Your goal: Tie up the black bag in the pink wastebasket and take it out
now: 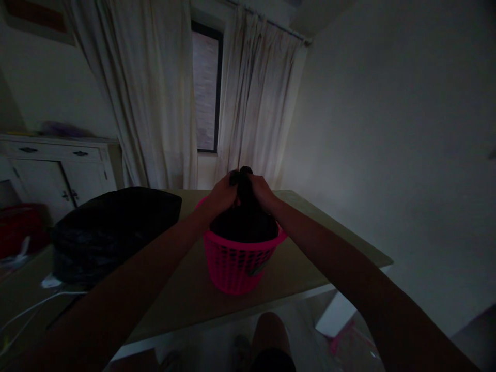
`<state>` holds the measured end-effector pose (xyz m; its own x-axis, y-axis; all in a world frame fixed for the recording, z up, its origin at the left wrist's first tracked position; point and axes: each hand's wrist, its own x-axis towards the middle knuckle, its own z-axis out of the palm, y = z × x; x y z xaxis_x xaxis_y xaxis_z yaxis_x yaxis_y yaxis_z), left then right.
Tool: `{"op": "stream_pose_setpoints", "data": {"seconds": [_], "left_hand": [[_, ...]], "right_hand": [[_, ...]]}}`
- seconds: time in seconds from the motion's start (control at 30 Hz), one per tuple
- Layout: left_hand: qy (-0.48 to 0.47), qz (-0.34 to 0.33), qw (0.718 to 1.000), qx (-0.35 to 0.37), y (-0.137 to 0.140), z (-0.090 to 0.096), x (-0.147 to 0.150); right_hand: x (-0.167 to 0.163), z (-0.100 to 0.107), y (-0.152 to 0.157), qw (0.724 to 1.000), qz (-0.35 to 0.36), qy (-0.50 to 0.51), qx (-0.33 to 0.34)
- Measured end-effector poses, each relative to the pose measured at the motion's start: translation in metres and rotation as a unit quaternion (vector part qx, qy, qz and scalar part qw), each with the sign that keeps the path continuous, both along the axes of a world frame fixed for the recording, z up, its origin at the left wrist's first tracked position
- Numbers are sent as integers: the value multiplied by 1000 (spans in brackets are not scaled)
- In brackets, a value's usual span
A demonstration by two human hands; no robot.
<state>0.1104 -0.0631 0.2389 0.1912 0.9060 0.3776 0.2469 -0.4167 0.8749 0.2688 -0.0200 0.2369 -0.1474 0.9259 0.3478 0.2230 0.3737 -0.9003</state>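
A pink plastic basket [236,268] with slotted sides stands upright on the table, in the middle of the head view. Inside it sits a black bag [244,225], its top pulled up and gathered above the rim. My left hand [225,192] is closed around the gathered top from the left. From the right, my right hand [263,192] grips the same bunched part, close to the left one. Dim light hides the fingertips and any detail of the bag. Both forearms reach forward on either side of the basket.
A large, full black plastic bag [112,227] rests on the table [306,258] at left, near a white cable [50,297]. Behind stand a white cabinet [58,170] and pale curtains [158,103]. A red item [23,227] lies far left. The wall [387,129] borders the right.
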Motion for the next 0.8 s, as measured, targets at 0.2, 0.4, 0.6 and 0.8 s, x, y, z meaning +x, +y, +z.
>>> {"op": "stream_pose_setpoints", "data": {"seconds": [0.2, 0.4, 0.6, 0.8], "left_hand": [[101, 23, 984, 142, -3, -6, -1], [174, 101, 968, 148, -4, 0, -2], [192, 191, 947, 170, -3, 2, -5], [76, 212, 966, 128, 8, 1, -10]], "right_hand": [[3, -3, -1, 998, -43, 28, -23], [-2, -2, -10, 999, 14, 13, -49], [-6, 2, -15, 994, 66, 22, -86], [-2, 4, -27, 967, 197, 84, -137]]}}
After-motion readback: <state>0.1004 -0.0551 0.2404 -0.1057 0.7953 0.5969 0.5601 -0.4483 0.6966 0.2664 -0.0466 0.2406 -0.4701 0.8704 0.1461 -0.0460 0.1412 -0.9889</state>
